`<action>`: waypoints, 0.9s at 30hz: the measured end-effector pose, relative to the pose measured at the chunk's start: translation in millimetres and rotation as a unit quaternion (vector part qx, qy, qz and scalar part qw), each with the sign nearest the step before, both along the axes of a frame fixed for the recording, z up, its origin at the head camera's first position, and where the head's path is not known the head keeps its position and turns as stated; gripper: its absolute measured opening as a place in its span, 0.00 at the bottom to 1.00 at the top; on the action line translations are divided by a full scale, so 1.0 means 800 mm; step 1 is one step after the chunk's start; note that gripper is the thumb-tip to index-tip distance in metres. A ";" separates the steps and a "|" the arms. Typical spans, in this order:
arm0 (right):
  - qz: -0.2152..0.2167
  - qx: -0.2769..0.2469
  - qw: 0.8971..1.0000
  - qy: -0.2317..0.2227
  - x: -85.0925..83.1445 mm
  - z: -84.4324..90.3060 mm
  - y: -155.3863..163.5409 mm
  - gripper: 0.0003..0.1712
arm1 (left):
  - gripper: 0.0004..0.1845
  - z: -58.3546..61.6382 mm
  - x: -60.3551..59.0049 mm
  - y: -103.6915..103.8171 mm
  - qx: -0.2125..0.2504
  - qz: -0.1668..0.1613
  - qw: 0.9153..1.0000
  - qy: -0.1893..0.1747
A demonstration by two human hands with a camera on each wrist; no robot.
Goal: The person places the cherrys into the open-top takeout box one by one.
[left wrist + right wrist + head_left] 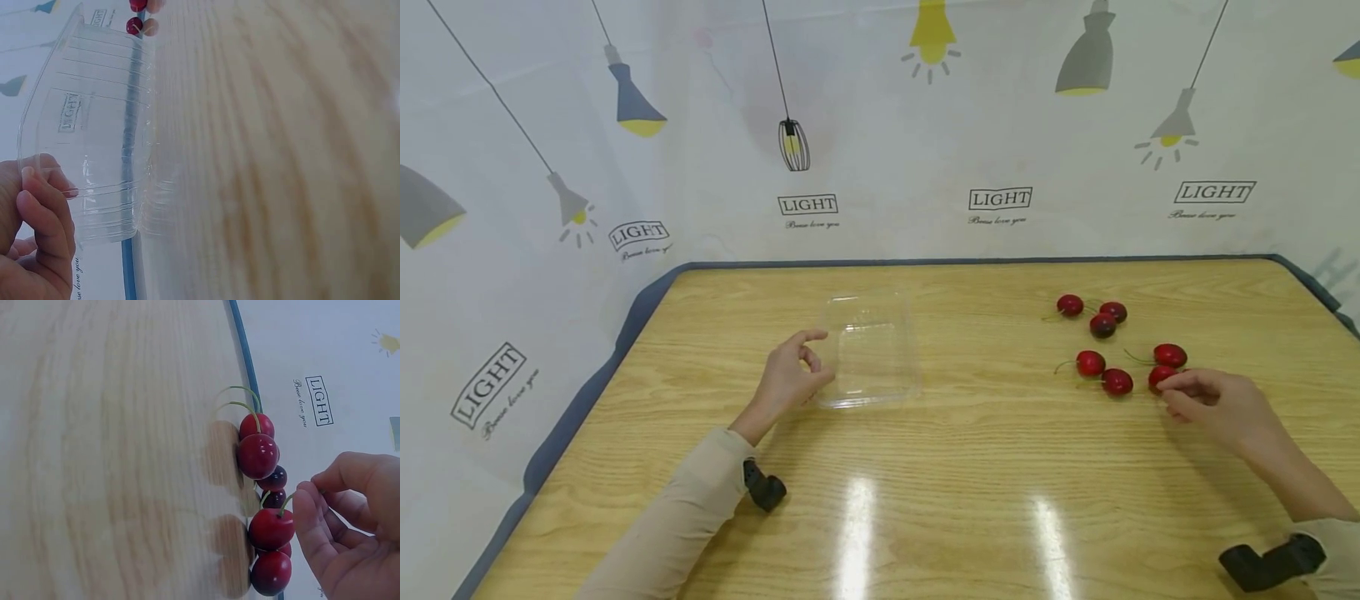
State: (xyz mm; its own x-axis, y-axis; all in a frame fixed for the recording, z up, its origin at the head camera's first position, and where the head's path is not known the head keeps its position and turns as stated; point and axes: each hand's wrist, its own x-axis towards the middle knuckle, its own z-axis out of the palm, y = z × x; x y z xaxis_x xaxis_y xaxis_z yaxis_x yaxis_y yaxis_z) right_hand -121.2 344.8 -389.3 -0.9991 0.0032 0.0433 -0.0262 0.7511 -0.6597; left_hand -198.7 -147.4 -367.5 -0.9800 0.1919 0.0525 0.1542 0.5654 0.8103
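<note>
We have our left hand at the left edge of the clear plastic container, fingers curled with the fingertips pinching its rim, so it holds the container steady on the wooden table. The container looks empty. To the right of the container, well apart from it, lie seven red cherries in a loose cluster. Our right hand is at the near-right edge of that cluster, fingers bent, the fingertips right against the nearest cherry; the wrist view shows them touching or nearly touching its stem, but we cannot tell whether the pinch has closed, and the cherry sits on the table.

We judge the step in hand to be picking up the first cherry. The next move calls for closing finger and thumb on the stem or fruit, lifting, and carrying it left over the container's open top.
</note>
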 end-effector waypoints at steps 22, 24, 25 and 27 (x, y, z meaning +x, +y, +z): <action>-0.077 0.043 0.993 0.083 -0.021 -0.056 0.045 0.17 | 0.29 0.000 0.000 0.001 -0.010 -0.007 1.000 0.004; -0.082 0.043 0.992 0.085 -0.021 -0.055 0.045 0.17 | 0.29 0.000 -0.001 0.001 -0.010 -0.008 1.000 0.004; -0.085 0.044 0.992 0.086 -0.021 -0.055 0.046 0.17 | 0.29 0.000 -0.001 0.001 -0.010 -0.009 1.000 0.004; -0.089 0.045 0.991 0.090 -0.021 -0.054 0.047 0.16 | 0.29 0.000 -0.001 0.001 -0.009 -0.009 1.000 0.004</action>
